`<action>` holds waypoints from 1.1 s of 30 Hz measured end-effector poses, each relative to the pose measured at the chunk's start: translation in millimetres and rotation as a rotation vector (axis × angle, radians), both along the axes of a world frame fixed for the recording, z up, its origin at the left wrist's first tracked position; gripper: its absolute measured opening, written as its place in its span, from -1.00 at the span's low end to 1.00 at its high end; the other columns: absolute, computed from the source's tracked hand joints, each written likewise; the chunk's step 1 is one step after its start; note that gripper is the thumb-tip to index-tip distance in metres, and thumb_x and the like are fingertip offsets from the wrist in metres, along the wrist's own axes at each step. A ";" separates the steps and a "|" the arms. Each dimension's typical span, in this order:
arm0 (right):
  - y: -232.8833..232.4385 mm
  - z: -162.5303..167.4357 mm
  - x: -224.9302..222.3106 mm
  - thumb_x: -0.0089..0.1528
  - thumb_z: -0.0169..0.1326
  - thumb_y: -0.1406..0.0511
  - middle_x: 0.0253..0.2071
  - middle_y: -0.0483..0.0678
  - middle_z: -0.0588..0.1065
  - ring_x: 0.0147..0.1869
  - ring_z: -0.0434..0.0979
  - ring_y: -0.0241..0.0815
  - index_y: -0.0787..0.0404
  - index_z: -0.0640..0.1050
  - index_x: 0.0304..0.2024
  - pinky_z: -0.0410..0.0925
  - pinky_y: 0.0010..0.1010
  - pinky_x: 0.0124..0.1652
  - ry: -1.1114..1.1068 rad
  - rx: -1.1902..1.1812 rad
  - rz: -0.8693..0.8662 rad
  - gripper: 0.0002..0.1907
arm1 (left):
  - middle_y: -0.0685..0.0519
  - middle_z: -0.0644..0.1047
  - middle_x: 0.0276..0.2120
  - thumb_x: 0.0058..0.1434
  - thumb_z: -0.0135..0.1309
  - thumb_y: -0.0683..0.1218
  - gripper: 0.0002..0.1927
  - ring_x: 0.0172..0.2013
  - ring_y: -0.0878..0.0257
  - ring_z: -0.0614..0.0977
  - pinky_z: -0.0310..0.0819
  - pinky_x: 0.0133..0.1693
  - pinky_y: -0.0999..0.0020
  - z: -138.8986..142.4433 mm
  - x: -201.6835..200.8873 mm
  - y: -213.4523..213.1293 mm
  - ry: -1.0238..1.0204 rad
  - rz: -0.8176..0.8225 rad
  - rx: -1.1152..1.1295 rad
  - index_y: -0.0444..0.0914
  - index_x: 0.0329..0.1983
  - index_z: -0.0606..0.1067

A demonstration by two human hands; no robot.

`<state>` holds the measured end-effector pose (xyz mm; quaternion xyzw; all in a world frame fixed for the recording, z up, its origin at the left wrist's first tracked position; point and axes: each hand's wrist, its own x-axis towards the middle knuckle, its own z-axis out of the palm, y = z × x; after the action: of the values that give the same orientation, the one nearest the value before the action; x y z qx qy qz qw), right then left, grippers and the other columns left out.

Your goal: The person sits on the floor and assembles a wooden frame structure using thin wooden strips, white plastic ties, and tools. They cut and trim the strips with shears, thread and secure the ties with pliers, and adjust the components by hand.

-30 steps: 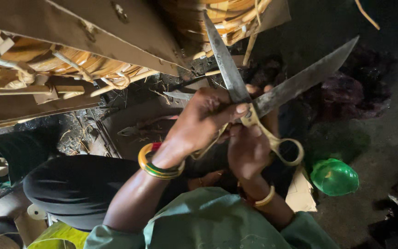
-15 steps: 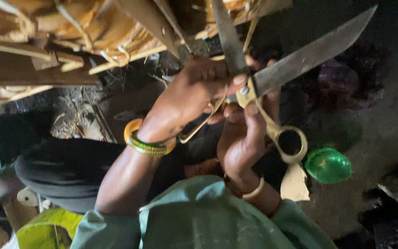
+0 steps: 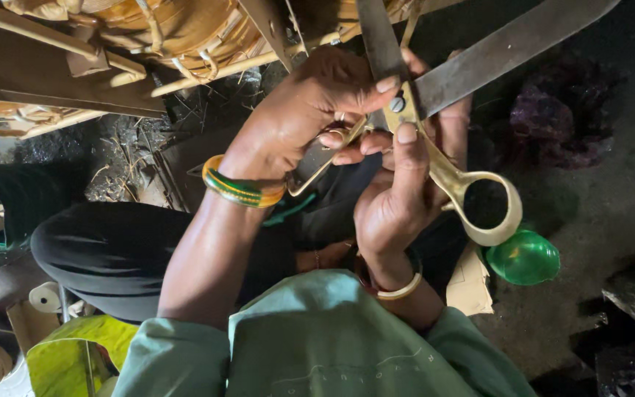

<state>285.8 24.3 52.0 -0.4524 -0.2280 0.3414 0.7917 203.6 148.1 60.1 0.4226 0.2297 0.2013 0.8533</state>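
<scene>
The big scissors [image 3: 435,110] now look nearer and bigger than a moment ago, blades open wide, with the left hand [image 3: 310,110] wrapped round one handle and the right hand [image 3: 398,198] gripping by the screw, thumb pressed there.

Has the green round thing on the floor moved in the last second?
Cannot tell. The camera itself shifted; the green dome sits just below the scissors' handle loop and beside the cardboard scrap, as before.
</scene>
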 end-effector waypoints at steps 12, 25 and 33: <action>17.3 -52.3 7.8 0.37 -0.02 0.27 0.27 0.15 0.40 -0.32 0.48 -0.31 0.24 0.05 0.54 0.46 -0.50 -0.46 0.378 0.167 -0.046 -0.26 | 0.09 0.54 -0.55 0.37 0.13 0.03 -0.68 -0.63 0.38 0.46 0.31 -0.59 0.43 -34.1 13.3 4.2 0.209 -0.005 0.492 -0.35 -0.11 0.61; 22.0 -48.3 12.6 0.38 0.01 0.29 0.19 0.15 0.42 -0.36 0.51 -0.34 0.28 0.09 0.54 0.45 -0.49 -0.46 0.361 0.160 -0.059 -0.28 | 0.12 0.61 -0.51 0.34 0.13 0.01 -0.71 -0.62 0.43 0.57 0.40 -0.62 0.48 -14.2 23.1 -4.4 0.273 0.031 0.366 -0.28 -0.03 0.60; 5.7 -32.4 -20.3 0.43 0.00 0.28 0.28 0.22 0.47 -0.37 0.53 -0.28 0.38 0.11 0.51 0.43 -0.57 -0.46 0.027 0.017 -0.130 -0.33 | 0.09 0.54 -0.52 0.32 0.21 0.03 -0.69 -0.58 0.41 0.46 0.25 -0.58 0.47 -16.8 -5.1 6.9 0.159 -0.078 0.208 -0.35 -0.16 0.62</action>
<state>265.5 30.0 19.6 -0.4548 -0.1906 0.2933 0.8190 198.5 155.0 43.2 0.5318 0.2579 0.1566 0.7913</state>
